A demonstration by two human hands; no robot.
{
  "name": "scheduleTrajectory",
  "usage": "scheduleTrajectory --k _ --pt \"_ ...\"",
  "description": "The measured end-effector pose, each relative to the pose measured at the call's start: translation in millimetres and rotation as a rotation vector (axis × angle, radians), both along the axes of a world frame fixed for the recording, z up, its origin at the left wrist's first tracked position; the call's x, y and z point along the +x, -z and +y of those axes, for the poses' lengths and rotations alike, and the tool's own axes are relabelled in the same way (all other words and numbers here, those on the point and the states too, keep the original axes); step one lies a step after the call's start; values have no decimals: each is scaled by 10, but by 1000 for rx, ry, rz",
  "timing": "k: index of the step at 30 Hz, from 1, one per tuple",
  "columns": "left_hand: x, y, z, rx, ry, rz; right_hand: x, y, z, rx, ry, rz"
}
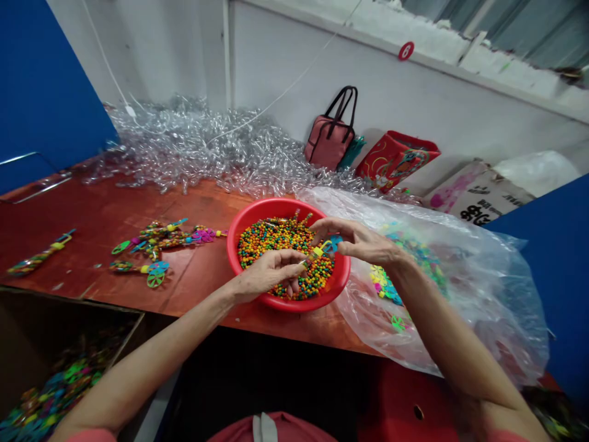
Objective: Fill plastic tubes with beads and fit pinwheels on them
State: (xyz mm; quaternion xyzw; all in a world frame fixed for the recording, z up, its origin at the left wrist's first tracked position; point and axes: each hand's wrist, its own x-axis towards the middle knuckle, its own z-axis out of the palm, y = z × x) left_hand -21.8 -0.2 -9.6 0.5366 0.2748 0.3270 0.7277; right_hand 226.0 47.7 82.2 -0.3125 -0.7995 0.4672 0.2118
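Note:
Over a red basin (288, 301) of small multicoloured balls, my left hand (271, 273) holds a clear tube, its fingers wrapped round it. A yellow cap piece (318, 252) and a blue pinwheel top (334, 244) are at the tube's upper right end. My right hand (356, 240) is at that top, fingers curled with thumb and fingertips around the pinwheel piece. Several filled tubes with coloured pinwheels (156, 240) lie left of the basin. What fills the held tube is hidden by my fingers.
Along the wall lies a heap of clear empty tubes (193, 144). A plastic bag (442, 258) with coloured pinwheel parts covers the table's right side. Behind stand a pink handbag (329, 142) and a red bag (391, 161). A box of finished-looking tubes (55, 393) is below left.

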Motion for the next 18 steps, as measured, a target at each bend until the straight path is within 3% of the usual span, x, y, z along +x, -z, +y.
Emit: scheduleTrajectory --k 3,9,12,18 --pt "6 8 -28 -85 40 -98 3 147 -28 -93 85 128" --pt "20 -3 -54 -171 10 -187 -50 442 -32 -86 197 225" --pt "17 -23 -71 -220 27 -238 -49 452 -20 -37 172 224" --pt "-17 -45 -103 -208 39 -198 -51 294 -63 299 75 112"
